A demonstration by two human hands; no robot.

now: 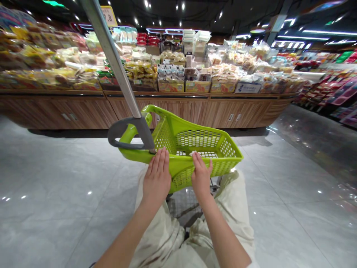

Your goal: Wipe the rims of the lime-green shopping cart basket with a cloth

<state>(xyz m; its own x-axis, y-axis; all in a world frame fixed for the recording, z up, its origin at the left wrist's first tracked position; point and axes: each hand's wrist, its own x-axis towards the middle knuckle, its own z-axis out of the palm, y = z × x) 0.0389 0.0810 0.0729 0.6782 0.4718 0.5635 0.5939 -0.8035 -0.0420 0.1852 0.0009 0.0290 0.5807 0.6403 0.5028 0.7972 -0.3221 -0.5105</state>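
Because there is only the head camera, everything comes from one downward look over the person's own forearms. A lime-green shopping basket [195,139] sits straight ahead of them, low and close, just past their knees in cream trousers [231,208]. Its long axis runs across them from left to right, with the long near wall facing the body.

The left hand [157,176] lies flat on that near rim, fingers straight and pressed together, holding nothing. The right hand [201,176] is just beside it on the same rim, a little further right. Its fingers are draped over the edge into the basket and its thumb is splayed on the outside of the mesh. I cannot tell whether those fingers actually clamp the wall. Something small and pale shows at their tips, too small to name.

At the basket's left end a grey grip [122,136] loops outward, and from it a metal pull pole [117,63] slants up and to the far left, out of the top of the picture. The left hand is the nearer one to it, its fingertips almost at the pole's foot. The right hand is well apart from it.

Across the glossy grey floor [55,178] stands a long wooden display counter [181,108], piled with packaged snacks [170,70].
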